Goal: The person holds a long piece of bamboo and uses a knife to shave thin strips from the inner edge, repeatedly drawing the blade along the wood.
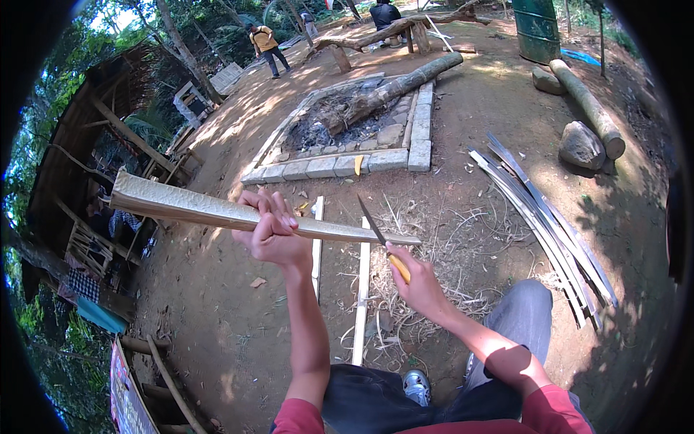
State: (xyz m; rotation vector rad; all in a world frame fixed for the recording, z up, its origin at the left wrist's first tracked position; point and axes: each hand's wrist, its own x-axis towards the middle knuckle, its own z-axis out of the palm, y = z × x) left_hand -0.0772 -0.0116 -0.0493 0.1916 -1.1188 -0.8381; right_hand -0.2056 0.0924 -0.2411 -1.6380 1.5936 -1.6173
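Bamboo, pale and split lengthwise, makes up the long slat [210, 210] that the left hand [273, 231] grips, fingers curled tight around it near its narrower half. The slat runs across the view from a broad end at the left to a thin tip at the right, held up in the air above the ground. The right hand [416, 286] is closed around the yellow handle of a knife [382, 246], whose dark blade points up and away, its edge touching the slat close to the thin tip. Both forearms come up from the lower edge, red sleeves at the elbows, and the person's knees in dark and grey trousers show beneath them.

Below the hands, two more pale bamboo strips [361, 304] lie on the bare brown dirt ground [217, 304], with a scatter of thin shavings [434, 239] around them. To the right, a bundle of grey slats [542, 217] lies fanned out on the dirt. Beyond, a fire pit [347, 137] edged with paving blocks holds ash and a charred log. A rock and a thick log lie near the far right, a green drum stands at the top, and a wooden hut sits at the left under trees. One person walks and another sits in the distance.
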